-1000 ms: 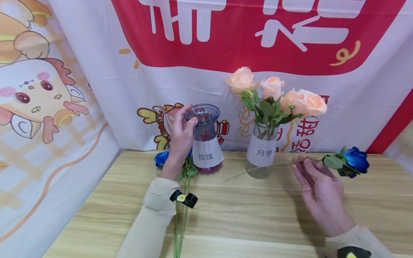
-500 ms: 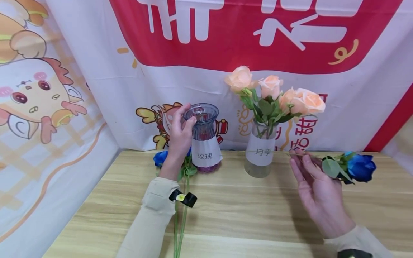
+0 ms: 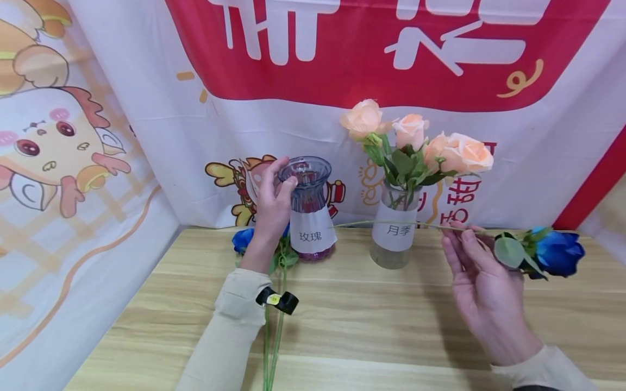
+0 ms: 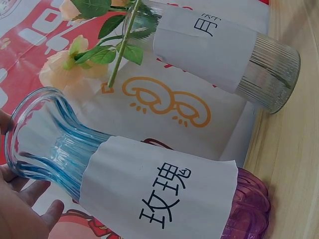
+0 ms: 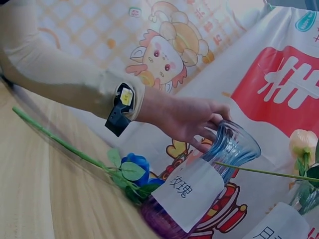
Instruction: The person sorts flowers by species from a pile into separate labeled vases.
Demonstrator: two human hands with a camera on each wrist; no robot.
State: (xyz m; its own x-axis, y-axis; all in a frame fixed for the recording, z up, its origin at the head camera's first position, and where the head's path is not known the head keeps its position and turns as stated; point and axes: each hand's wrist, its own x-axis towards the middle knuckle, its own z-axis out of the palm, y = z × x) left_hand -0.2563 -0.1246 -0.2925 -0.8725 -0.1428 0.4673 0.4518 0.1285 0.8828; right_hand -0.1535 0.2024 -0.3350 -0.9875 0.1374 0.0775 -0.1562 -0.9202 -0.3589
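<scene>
My left hand (image 3: 274, 203) holds a blue-to-purple glass vase (image 3: 313, 203) by its flared rim, thumb at the front edge. The vase stands upright, with a white paper label (image 4: 159, 184) round its body. My right hand (image 3: 489, 298) pinches the stem (image 3: 362, 222) of a blue rose (image 3: 557, 254) between thumb and fingers. That rose lies level, bloom to the right. Its bare stem end points left and overlaps the labelled vase's edge in the head view. In the left wrist view a green stem (image 4: 121, 55) comes down near the vase mouth.
A clear labelled vase (image 3: 391, 258) with several peach roses (image 3: 462, 153) stands right of the blue vase. More blue roses (image 3: 242, 240) lie on the wooden table (image 3: 371, 326), beneath my left forearm, stems toward me. A printed cloth (image 3: 293, 125) hangs close behind.
The rose in my right hand has moved a little right, and its stem end has swung upward from near the table to label height. My left hand keeps its place on the vase.
</scene>
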